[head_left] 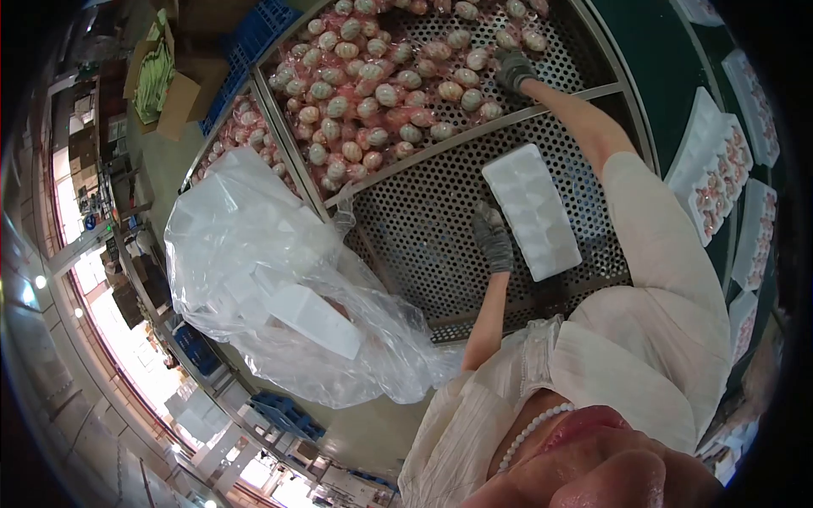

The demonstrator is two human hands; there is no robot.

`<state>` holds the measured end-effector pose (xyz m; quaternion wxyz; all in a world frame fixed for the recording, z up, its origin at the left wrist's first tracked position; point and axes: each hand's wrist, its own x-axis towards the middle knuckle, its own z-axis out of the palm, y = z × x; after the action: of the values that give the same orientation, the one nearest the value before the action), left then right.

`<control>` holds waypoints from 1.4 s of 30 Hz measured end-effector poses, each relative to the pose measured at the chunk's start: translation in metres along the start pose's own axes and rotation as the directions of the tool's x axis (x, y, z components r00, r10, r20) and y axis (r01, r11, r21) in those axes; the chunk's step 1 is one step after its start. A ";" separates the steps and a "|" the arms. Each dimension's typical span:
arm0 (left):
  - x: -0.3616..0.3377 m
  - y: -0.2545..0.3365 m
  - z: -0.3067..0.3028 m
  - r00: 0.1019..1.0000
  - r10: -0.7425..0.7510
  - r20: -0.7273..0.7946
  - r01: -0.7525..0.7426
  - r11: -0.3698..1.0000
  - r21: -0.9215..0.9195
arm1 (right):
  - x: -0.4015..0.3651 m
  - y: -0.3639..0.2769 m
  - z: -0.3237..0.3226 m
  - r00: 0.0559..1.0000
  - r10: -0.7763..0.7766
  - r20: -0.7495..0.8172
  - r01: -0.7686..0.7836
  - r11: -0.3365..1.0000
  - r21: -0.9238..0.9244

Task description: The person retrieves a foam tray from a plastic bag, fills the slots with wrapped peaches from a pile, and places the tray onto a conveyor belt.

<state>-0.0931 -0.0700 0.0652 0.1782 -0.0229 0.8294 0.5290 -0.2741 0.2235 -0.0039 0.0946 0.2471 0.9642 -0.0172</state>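
Note:
My right hand (pixel 512 73), in a dark grey glove, reaches over the far metal bin (pixel 576 63). Its fingers are stretched toward a wrapped egg-shaped piece (pixel 506 38) and come right up to it. Closer to my body, my left hand (pixel 491 240), gloved alike, lies with fingers extended over the perforated near bin (pixel 406 241). It is beside the left edge of a white moulded tray (pixel 533 212), which rests at a slant in that bin. The tray's hollows hold no pieces.
Many pink-and-white wrapped pieces (pixel 364 93) fill much of the far bin. A large clear plastic bag (pixel 246 245) of white trays bulges at the left. Filled trays (pixel 716 173) lie on a green surface (pixel 637 42) to the right. An open carton (pixel 178 93) stands upper left.

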 end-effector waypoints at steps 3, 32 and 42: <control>0.019 0.022 0.000 0.993 0.092 -0.076 -0.108 0.965 -0.238 | -0.013 0.010 -0.015 1.000 0.017 0.007 -0.018 0.762 0.647; 0.051 0.024 0.058 0.858 0.477 0.191 -0.513 0.813 0.274 | -0.212 -0.003 -0.039 0.952 -0.306 0.022 0.262 0.847 0.463; 0.046 0.023 0.060 0.817 0.174 0.549 -0.462 0.768 0.444 | -0.221 -0.026 -0.056 0.896 -0.444 0.012 0.440 0.891 0.114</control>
<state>-0.1251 0.0002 0.0478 0.2802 0.3068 0.8671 0.2746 -0.1068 0.1004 0.0930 0.0927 0.0260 0.9908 -0.0953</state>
